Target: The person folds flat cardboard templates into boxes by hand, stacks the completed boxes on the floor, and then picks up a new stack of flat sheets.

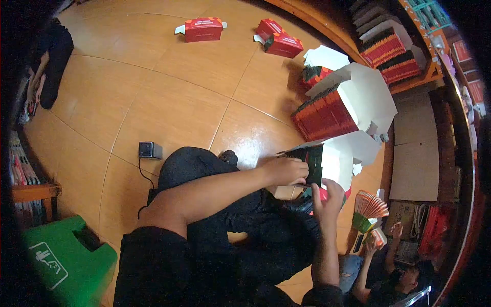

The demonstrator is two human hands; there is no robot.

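Note:
In front of my crossed legs lies an open red box (339,162) with its white lid flaps spread out, holding dark green flat packets (312,157). My left hand (287,171) reaches over from the left, its fingers closed at the near edge of these packets. Just right of it, my right hand (330,198) has its thumb up and its other fingers curled by the box's near corner. A thin dark edge shows between the two hands; what exactly they grip is hidden. Under my left hand sits a brown cardboard piece (288,192).
A second open box (365,97) full of red packets stands beyond. Closed red boxes (203,29) lie on the tiled floor. A black cube device (150,150) with a cable and a green stool (71,261) are at left. Another person (378,266) holds fanned packets (372,205) at lower right.

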